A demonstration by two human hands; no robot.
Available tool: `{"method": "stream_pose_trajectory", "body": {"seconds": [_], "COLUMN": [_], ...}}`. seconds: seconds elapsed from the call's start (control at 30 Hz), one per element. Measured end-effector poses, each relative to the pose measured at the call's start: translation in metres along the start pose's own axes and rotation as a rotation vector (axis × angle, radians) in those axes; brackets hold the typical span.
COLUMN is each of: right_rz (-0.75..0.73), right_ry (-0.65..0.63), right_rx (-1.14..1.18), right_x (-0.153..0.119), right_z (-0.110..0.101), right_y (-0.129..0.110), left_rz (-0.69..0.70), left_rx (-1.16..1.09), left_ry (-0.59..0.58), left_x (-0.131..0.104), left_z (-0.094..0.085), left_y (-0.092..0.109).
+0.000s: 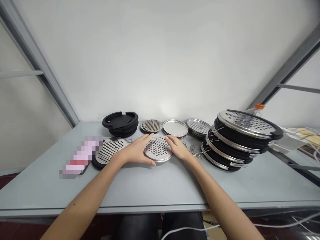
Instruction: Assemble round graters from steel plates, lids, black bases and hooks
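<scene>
A round perforated metal disc (158, 148) with a raised rim lies flat on the grey table in the middle. My left hand (137, 150) rests against its left edge, thumb and fingers spread around the rim. At the disc's right edge is my right hand (177, 146), its fingers touching the rim. Both hands seem to hold the disc between them. To the left, a second perforated disc (112, 148) sits in a black ring, partly behind my left wrist. Small metal wire clips (192, 150) lie right of my right hand.
Behind are stacked black rings (120, 123), small perforated discs (151, 126), plain metal rims (175, 128) and patterned discs (198, 126). A tall leaning stack of assembled discs (246, 123) stands right, with a bottle (257, 109) behind. A blurred phone (82, 156) lies left.
</scene>
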State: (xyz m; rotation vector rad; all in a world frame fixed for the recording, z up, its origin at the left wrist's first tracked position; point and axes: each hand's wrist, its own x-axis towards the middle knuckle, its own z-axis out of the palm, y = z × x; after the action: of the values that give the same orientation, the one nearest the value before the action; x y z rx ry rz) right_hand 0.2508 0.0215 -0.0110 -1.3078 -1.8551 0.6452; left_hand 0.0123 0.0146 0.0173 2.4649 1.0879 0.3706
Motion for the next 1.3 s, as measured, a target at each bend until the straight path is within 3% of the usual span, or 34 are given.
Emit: {"method": "stream_pose_trajectory", "body": {"seconds": [0.53,0.87,1.3], "right_rz": [-0.020,-0.119,-0.074], "right_ry": [-0.034,-0.046,-0.020], "right_rx": [-0.202,-0.262,-0.289], "right_x": [0.002,0.004,0.003], "right_z": [0.013,0.010,0.013], "right_y": [0.015,0.008,0.013], "left_rz": [-0.048,-0.002,-0.017], "left_rx": [0.047,0.001,0.007], "left_ry": [-0.063,-0.010,-0.012], "left_x": [0.003,0.004,0.003], "left_z": [0.014,0.017,0.017], "left_y": [-0.010,-0.012,-0.011]}}
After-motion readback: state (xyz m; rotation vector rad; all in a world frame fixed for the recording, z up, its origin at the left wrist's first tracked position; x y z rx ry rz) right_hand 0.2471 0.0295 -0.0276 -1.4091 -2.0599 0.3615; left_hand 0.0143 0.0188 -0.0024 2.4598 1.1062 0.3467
